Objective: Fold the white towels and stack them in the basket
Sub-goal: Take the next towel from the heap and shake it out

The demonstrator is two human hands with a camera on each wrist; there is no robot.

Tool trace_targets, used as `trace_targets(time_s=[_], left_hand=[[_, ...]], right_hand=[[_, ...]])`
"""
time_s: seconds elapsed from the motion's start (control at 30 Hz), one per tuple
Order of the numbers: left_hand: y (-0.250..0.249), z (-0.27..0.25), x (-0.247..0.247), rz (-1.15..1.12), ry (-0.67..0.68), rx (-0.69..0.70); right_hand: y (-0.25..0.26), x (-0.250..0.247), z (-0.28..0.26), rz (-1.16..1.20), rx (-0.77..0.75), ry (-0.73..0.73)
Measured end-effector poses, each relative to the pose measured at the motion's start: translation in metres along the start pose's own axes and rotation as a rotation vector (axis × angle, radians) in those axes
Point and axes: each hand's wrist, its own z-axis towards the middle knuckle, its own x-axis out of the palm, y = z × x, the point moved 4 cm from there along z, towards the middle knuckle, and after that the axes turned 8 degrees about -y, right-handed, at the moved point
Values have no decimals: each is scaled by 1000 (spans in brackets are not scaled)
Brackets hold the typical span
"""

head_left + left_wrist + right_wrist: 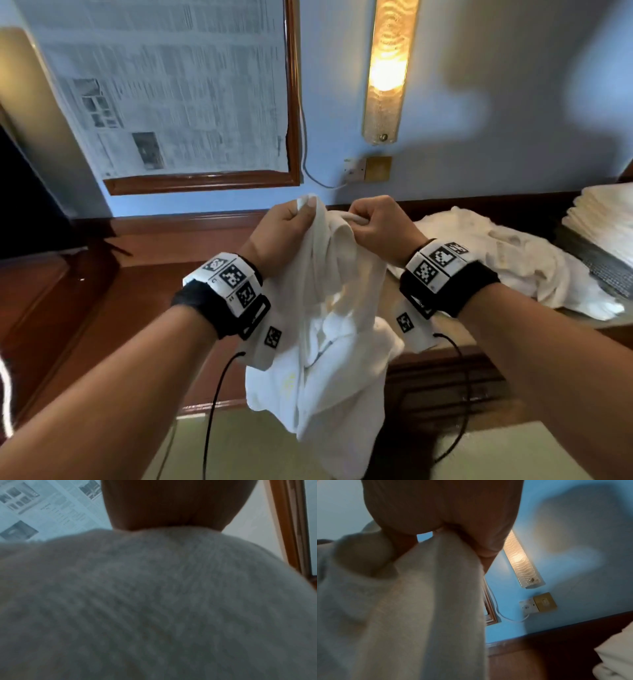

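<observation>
Both hands up: the left hand (pixel 284 229) and right hand (pixel 380 224) each pinch the top edge of a white towel (pixel 329 359), hanging crumpled above the near tabletop (pixel 534 445). It looks like the spreading step; next, find the corners, pull apart. Basket (pixel 596 263) waits far right.

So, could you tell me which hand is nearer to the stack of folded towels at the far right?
Right. The right hand is closer to the stack of folded towels; the left hand is farther off.
</observation>
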Motion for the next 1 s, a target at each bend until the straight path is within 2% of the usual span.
trace_targets(time_s=[0.1,0.2,0.37,0.43,0.53,0.63,0.7,0.77,0.9,1.0], left_hand=[[-10,-17,-26,50,-26,4],[-19,-30,-49,87,-82,19],[-18,-48,-81,106,-169,-3],[-11,-56,-92,106,-188,-26],[5,-68,-102,146,-167,-77],[21,-79,-102,156,-116,-150],[25,-89,-95,135,-82,-181],[22,-98,-80,-6,-44,-200],[18,-104,-50,-204,11,-246],[24,-99,-49,-207,-33,-251]], right_hand=[[11,25,-48,75,41,142],[1,56,-90,142,132,186],[-73,102,-146,-104,374,301],[-91,107,-161,-100,448,258],[-84,106,-153,90,466,68],[-40,91,-117,253,332,-28],[-2,81,-93,253,161,9],[30,75,-74,227,15,41],[54,69,-56,132,-83,44],[47,63,-64,130,-51,41]])
